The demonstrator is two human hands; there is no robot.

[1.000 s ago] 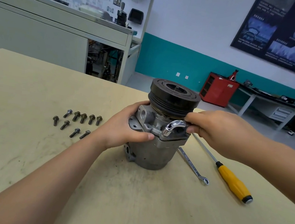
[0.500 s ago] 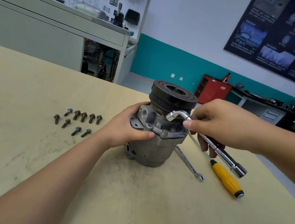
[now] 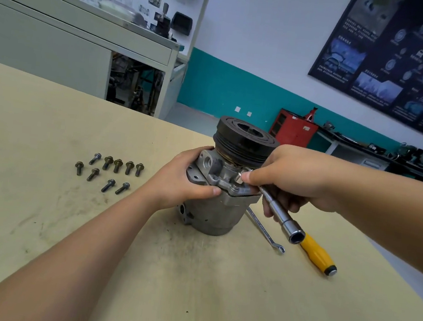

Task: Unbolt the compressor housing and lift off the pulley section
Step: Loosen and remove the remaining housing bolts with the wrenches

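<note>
Grey cast metal is forming the compressor housing (image 3: 215,213), which is standing upright on the table (image 3: 190,290) toward its far edge, with the black grooved pulley section (image 3: 244,144) sitting on top. I am watching the left hand (image 3: 178,183) curling round the housing's upper flange. The right hand (image 3: 292,177) is clamping the L-shaped socket wrench (image 3: 280,215), bent end at the flange. Loose bolts (image 3: 110,170) are lying well left, while a spanner (image 3: 265,230) and a yellow-handled screwdriver (image 3: 317,253) are lying just right. Bare tabletop is stretching toward me.
</note>
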